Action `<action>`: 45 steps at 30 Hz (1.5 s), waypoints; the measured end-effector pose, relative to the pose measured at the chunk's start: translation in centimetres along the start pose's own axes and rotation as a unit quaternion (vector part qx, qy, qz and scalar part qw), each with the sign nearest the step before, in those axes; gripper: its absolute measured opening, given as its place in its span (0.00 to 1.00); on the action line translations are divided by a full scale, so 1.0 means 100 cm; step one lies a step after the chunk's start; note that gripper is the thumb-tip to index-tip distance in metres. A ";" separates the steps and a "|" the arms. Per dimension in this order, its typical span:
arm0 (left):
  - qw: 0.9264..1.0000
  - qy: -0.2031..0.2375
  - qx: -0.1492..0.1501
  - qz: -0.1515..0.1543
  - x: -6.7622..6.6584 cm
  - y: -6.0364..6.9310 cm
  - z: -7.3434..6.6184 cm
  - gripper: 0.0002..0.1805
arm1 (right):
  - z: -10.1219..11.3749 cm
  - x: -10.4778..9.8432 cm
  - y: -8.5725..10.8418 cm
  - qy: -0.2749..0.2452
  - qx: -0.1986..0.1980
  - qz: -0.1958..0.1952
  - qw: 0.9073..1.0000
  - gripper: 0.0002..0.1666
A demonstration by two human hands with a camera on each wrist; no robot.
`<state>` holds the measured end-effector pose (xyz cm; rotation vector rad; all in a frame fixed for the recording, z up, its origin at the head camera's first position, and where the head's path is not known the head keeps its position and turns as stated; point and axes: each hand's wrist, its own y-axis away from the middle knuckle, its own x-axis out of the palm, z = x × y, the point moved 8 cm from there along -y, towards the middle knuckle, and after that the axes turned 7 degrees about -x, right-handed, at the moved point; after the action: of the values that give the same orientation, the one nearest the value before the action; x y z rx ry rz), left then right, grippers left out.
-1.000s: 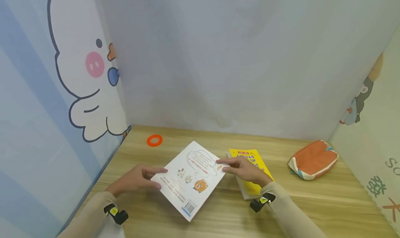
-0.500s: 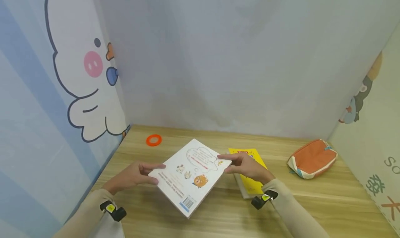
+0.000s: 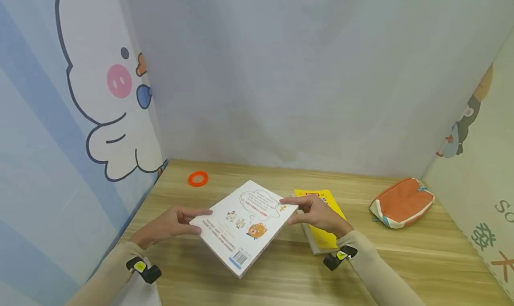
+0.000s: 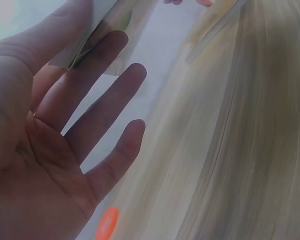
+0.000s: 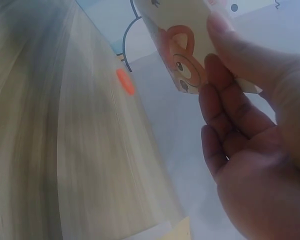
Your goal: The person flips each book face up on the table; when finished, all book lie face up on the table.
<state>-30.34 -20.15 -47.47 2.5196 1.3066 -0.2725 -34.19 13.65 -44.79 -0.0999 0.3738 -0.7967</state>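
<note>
A white book (image 3: 241, 228) with small cartoon animals and a barcode on its upper face is held above the table, turned at an angle. My left hand (image 3: 170, 225) pinches its left corner between thumb and fingers; in the left wrist view the other fingers of that hand (image 4: 65, 125) spread away from it. At the right corner, my right hand (image 3: 319, 214) pinches the book. The right wrist view shows the book's underside (image 5: 182, 50), with a cartoon figure, against the fingertips of the right hand (image 5: 255, 115).
Behind my right hand a yellow book (image 3: 323, 237) lies on something pale on the wooden table (image 3: 297, 274). An orange ring (image 3: 198, 179) lies at the back left, an orange and white pouch (image 3: 403, 203) at the back right. Curtains surround the table's back and sides.
The white book has shifted slightly to the left and tilted, its lower edge showing more. Both hands have moved with it and kept their hold.
</note>
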 end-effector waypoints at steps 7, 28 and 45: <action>1.000 -0.009 0.015 0.003 0.001 0.003 -0.003 0.30 | 0.004 0.000 0.000 0.008 -0.008 -0.017 1.000 0.31; 0.999 -0.015 0.041 0.010 0.001 0.005 -0.005 0.24 | 0.010 0.000 -0.003 0.023 -0.022 -0.062 0.998 0.22; 0.997 0.020 0.041 0.064 0.011 0.005 -0.006 0.23 | 0.014 -0.011 -0.003 0.088 -0.029 -0.111 0.989 0.15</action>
<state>-29.32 -19.37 -47.17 2.6776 1.1659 -0.2539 -34.61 14.16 -43.07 -0.1281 0.5599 -1.0191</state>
